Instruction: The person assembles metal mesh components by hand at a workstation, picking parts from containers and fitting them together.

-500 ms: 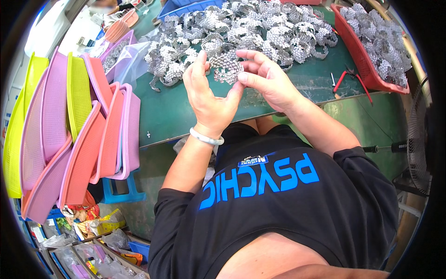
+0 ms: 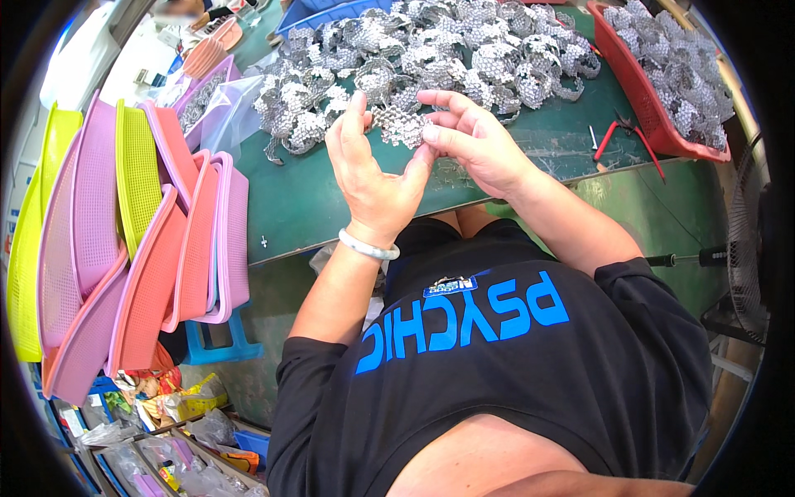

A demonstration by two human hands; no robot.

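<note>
A small curved silver band (image 2: 401,127) with an openwork honeycomb pattern is held up between my two hands, over the near part of the table. My right hand (image 2: 483,145) pinches its right end between thumb and fingers. My left hand (image 2: 373,170), with a pale bangle at the wrist, has its fingers raised at the band's left end and its thumb tip under the right end, near the right thumb. Just beyond the hands spreads a large heap of similar silver bands (image 2: 439,50), which blends with the held one.
The green table (image 2: 306,203) bears red-handled pliers (image 2: 609,142) at right, beside a red basket (image 2: 662,124) full of silver pieces. Stacked plastic baskets (image 2: 145,257) stand at left above a blue stool (image 2: 219,344). A fan (image 2: 745,240) is at far right; a person (image 2: 199,15) sits far left.
The silver band has turned between my fingers: its open ring shape showed before, and now its patterned face shows more flatly. My hands have hardly moved.
</note>
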